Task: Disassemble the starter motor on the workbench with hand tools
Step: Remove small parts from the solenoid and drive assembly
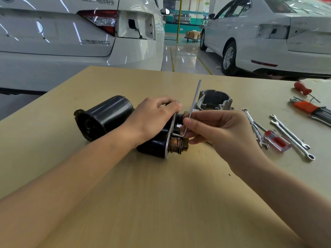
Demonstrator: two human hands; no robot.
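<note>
Head view: your left hand [157,115] grips the starter motor [125,126] on the bench [161,194]; right hand [215,133] pinches the hex key [194,104].

Starter motor [114,119] is laid on its side on workbench [161,194] and gripped from above by left hand [154,115]. L-shaped hex key [194,102] is pinched by right hand [215,133], short end set at the motor's metal end plate [171,133]. Detached aluminium housing [215,101] is placed just behind.
</note>
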